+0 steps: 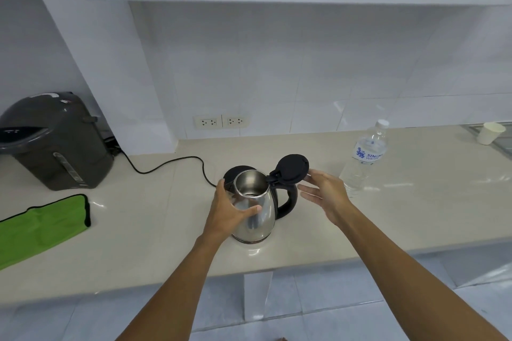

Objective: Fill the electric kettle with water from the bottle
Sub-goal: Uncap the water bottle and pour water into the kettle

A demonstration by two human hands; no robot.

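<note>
1 step done: kettle (256,207) on counter (388,219), lid (292,167) open. Left hand (231,210) grips its body; right hand (322,192) open, empty. Bottle (365,158) capped beside it; pouring remains.

Kettle (256,207) polished steel, matt black plastic lid (292,167); bottle (364,159) clear plastic; countertop (155,230) glossy; cloth (41,227) green.
</note>
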